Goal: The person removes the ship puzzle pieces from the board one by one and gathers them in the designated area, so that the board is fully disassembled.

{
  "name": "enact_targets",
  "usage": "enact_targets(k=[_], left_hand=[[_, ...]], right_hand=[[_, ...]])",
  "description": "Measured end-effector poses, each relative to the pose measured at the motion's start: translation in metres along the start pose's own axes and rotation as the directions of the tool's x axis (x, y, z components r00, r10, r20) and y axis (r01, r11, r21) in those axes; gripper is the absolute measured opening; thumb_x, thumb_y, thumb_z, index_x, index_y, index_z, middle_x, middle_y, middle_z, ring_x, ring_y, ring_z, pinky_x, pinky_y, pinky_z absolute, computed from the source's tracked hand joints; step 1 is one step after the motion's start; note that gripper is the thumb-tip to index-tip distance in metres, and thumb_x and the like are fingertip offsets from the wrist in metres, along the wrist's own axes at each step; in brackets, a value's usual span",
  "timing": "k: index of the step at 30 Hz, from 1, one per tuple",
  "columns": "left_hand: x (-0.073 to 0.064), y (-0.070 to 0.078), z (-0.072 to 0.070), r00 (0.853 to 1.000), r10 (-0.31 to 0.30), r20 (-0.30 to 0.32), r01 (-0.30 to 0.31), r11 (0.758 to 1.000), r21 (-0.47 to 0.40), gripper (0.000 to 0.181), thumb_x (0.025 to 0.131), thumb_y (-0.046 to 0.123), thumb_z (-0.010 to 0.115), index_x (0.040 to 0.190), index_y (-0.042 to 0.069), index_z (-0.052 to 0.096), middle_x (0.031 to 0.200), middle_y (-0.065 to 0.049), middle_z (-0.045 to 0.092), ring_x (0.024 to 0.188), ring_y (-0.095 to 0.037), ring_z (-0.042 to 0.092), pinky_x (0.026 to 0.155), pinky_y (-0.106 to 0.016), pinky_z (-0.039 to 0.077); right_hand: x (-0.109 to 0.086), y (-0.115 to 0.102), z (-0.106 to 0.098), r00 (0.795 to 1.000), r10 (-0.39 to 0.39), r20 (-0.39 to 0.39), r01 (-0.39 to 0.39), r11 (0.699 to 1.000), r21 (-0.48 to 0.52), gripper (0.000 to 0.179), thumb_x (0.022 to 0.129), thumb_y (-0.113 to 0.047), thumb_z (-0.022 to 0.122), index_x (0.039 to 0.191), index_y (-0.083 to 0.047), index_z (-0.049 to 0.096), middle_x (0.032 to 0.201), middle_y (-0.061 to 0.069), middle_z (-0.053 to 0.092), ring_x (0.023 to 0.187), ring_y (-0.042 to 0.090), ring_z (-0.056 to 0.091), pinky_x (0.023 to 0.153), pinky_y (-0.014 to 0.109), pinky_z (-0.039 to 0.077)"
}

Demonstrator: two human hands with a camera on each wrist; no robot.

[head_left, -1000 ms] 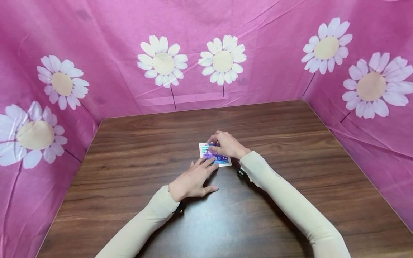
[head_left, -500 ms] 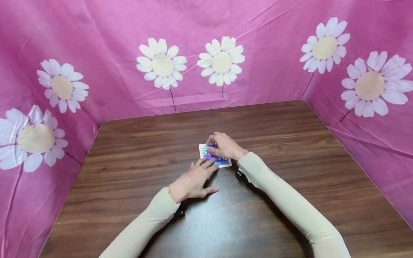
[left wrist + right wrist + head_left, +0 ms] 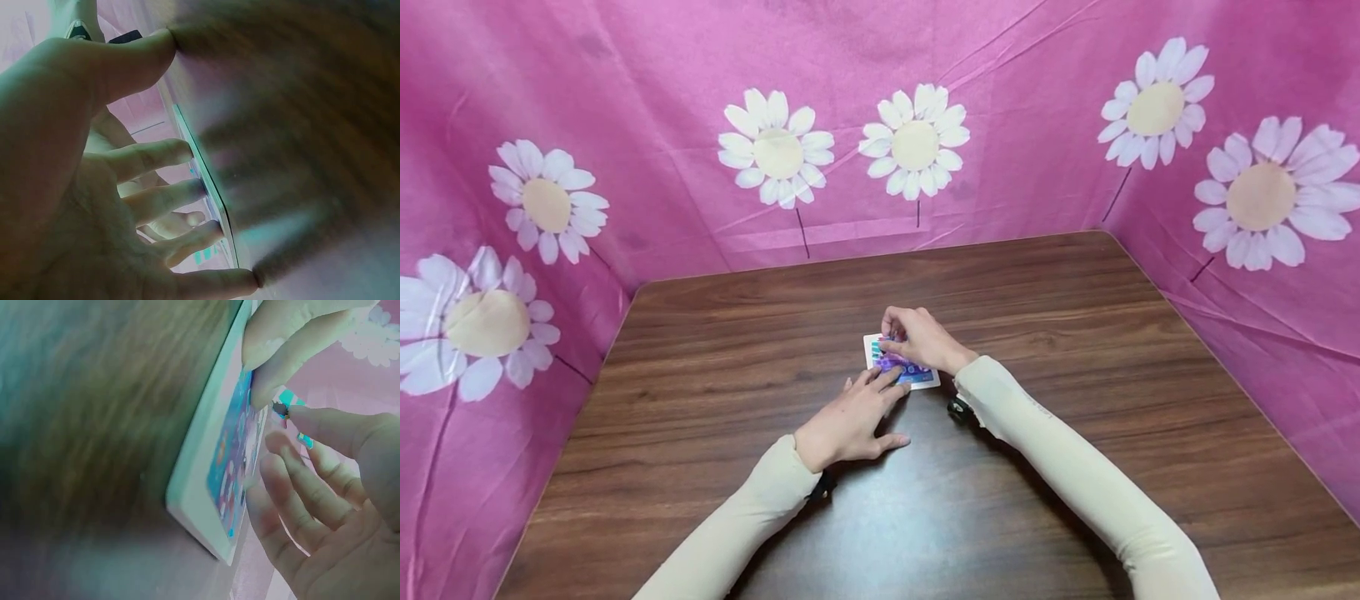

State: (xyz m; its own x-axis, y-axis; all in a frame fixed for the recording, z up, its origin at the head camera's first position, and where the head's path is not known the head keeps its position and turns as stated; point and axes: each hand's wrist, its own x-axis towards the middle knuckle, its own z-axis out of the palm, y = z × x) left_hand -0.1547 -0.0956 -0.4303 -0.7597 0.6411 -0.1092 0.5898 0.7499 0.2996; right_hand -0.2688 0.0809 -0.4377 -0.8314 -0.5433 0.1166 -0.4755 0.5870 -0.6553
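Observation:
A flat jigsaw puzzle (image 3: 931,381) with a white border and a blue and purple picture lies on the table. My right hand (image 3: 923,337) is over its far part. In the right wrist view, its thumb and a finger pinch a teal-and-white striped puzzle piece (image 3: 289,398), which looks tilted up from the board; its outline is mostly hidden. The left hand (image 3: 844,423) is spread with straight fingers, the tips resting on the near left edge of the puzzle (image 3: 212,194). Its thumb (image 3: 134,62) stands apart, touching the table.
The brown wood-grain table (image 3: 715,358) extends around the puzzle on all sides. A pink cloth (image 3: 670,167) printed with white daisies hangs behind it and at both sides. Both sleeves are cream, with a small black device (image 3: 958,408) under the right wrist.
The striped left part of the picture has come up and shifted slightly right under my right hand, whose fingers have drawn together. My left hand stays almost still.

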Motion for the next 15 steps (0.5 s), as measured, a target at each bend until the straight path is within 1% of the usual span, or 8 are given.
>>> enact_targets(k=[2, 6, 11, 15], left_hand=[[0.001, 0.0, 0.0, 1.0, 0.001, -0.002, -0.001, 1.0, 0.0, 0.078, 0.095, 0.054, 0.071, 0.157, 0.014, 0.047, 0.169, -0.013, 0.036, 0.155, -0.045, 0.032, 0.111, -0.074, 0.04], [0.002, 0.001, 0.001, 1.0, -0.005, -0.003, 0.005, 1.0, -0.011, 0.077, 0.095, 0.053, 0.072, 0.157, 0.015, 0.047, 0.169, -0.013, 0.036, 0.155, -0.045, 0.032, 0.112, -0.074, 0.039], [0.001, 0.001, 0.001, 1.0, -0.011, 0.01, 0.011, 1.0, -0.024, 0.077, 0.095, 0.053, 0.072, 0.158, 0.016, 0.046, 0.17, -0.011, 0.035, 0.156, -0.044, 0.031, 0.114, -0.073, 0.038], [0.001, 0.0, 0.001, 1.0, -0.02, 0.016, 0.02, 0.999, -0.032, 0.078, 0.095, 0.052, 0.072, 0.158, 0.016, 0.045, 0.171, -0.01, 0.034, 0.156, -0.044, 0.031, 0.114, -0.072, 0.037]], right_hand=[[-0.001, 0.001, -0.001, 1.0, -0.017, -0.012, 0.018, 1.0, 0.018, 0.015, 0.093, -0.014, 0.079, 0.094, -0.01, 0.065, 0.084, 0.003, 0.076, 0.074, 0.012, 0.067, 0.073, 0.028, 0.053], [-0.004, 0.002, -0.004, 0.999, -0.027, -0.044, 0.029, 0.999, 0.044, 0.012, 0.094, -0.012, 0.078, 0.095, -0.008, 0.066, 0.086, 0.005, 0.077, 0.078, 0.015, 0.07, 0.078, 0.032, 0.057], [-0.01, 0.01, -0.014, 0.997, 0.001, -0.075, 0.003, 0.999, 0.053, 0.011, 0.095, -0.012, 0.076, 0.097, -0.007, 0.067, 0.087, 0.007, 0.077, 0.08, 0.018, 0.072, 0.08, 0.036, 0.059], [-0.016, 0.019, -0.023, 0.995, 0.039, -0.091, -0.033, 0.998, 0.061, 0.011, 0.096, -0.013, 0.075, 0.1, -0.007, 0.067, 0.09, 0.008, 0.077, 0.081, 0.019, 0.072, 0.078, 0.035, 0.059]])
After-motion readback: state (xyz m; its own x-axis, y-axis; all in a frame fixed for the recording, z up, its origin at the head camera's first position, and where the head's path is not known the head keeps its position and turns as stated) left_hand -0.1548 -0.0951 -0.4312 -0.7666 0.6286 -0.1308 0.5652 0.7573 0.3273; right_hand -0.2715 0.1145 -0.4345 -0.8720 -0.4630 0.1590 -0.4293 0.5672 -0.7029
